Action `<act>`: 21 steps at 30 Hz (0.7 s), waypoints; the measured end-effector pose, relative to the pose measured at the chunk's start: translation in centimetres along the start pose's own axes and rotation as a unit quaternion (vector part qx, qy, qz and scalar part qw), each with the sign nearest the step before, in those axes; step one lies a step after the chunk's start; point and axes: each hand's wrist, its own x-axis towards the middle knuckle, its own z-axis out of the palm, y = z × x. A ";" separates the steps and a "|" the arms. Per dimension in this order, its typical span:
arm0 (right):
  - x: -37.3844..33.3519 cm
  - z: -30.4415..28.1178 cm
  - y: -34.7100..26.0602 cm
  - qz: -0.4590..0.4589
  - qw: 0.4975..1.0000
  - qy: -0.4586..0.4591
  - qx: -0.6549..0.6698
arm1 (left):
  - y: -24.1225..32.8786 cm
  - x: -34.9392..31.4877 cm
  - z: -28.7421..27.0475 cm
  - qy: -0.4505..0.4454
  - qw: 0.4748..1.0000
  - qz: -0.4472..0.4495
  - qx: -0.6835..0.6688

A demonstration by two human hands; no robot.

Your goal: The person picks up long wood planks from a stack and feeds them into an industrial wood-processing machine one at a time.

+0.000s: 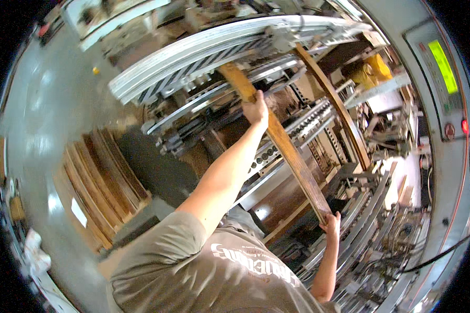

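Note:
A long brown wooden board (288,147) slants across the machine, from the metal rails at the upper middle down to the lower right. Part way along its upper half, my left hand (256,110) is closed round it, arm stretched out. At the lower end my right hand (331,223) grips the same board. Beneath the board run the machine's metal rails and a roller strip (318,119). A second wooden board (338,104) lies across the rails farther right, apart from both hands. The far tip of the held board meets the striped aluminium beam (188,57).
A stack of wooden boards (102,182) stands on the left by the grey floor (42,125). At the right edge rises a grey control panel (433,68) with a lit green screen and a red light. A black cable (438,255) hangs below it. Something yellow (373,72) sits behind the rails.

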 end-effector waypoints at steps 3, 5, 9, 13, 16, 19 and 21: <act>-1.0 0.4 0.4 -0.008 0.999 0.023 0.031 | 0.5 -1.6 0.1 -0.067 0.994 -0.034 -0.085; -0.7 0.1 0.4 -0.003 1.000 0.013 0.012 | 2.2 -2.5 0.0 -0.027 0.996 -0.037 -0.073; -2.0 1.1 -1.2 0.003 0.997 0.064 -0.031 | 3.8 -2.2 -0.8 -0.051 0.993 -0.076 -0.078; 0.0 0.5 0.3 0.001 0.994 0.067 -0.089 | 4.4 -2.1 -0.8 -0.028 0.996 -0.074 -0.033; -1.6 0.5 0.6 -0.058 0.993 0.029 -0.102 | 5.8 -4.4 -0.9 -0.032 0.995 -0.087 -0.026; -2.0 -0.9 0.6 -0.141 0.965 -0.051 -0.215 | 5.6 -4.3 -0.8 -0.034 0.991 -0.116 -0.049; -5.0 0.4 -1.7 -0.201 0.925 -0.016 -0.322 | 5.8 -4.0 -1.0 -0.036 0.992 -0.108 -0.057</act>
